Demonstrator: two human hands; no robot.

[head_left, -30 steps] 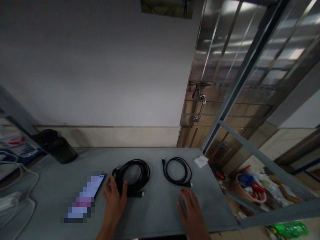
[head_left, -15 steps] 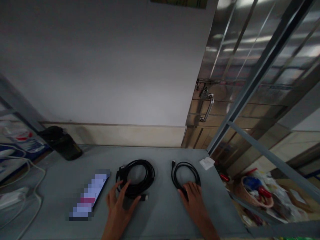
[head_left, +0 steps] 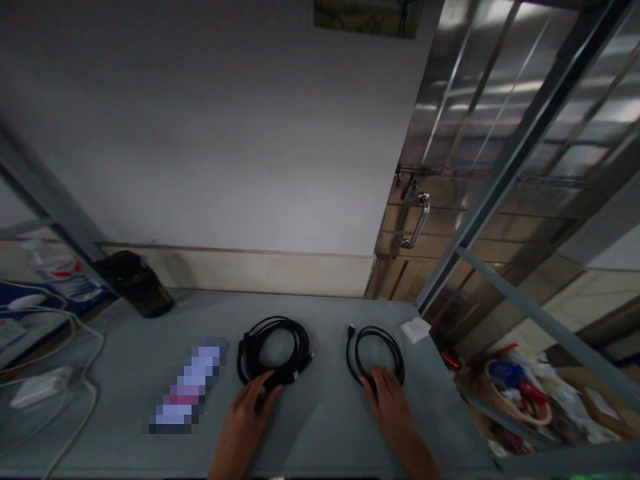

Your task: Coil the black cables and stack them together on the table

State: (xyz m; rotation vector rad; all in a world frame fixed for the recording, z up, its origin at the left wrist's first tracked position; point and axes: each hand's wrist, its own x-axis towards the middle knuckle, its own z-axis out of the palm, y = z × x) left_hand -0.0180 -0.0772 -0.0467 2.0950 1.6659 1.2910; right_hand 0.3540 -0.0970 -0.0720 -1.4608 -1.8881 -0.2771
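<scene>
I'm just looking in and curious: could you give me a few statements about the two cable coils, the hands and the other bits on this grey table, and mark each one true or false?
1. Two black cable coils lie side by side on the grey table. True.
2. The left hand lies flat on the pixelated phone. False: its fingers reach the near edge of the thicker coil; the phone lies apart, further left.
3. The right hand touches the near side of the thinner coil. True.
4. The two coils are tangled together. False: bare table shows between them.
5. A small white scrap lies near the table's far right corner. True.
</scene>
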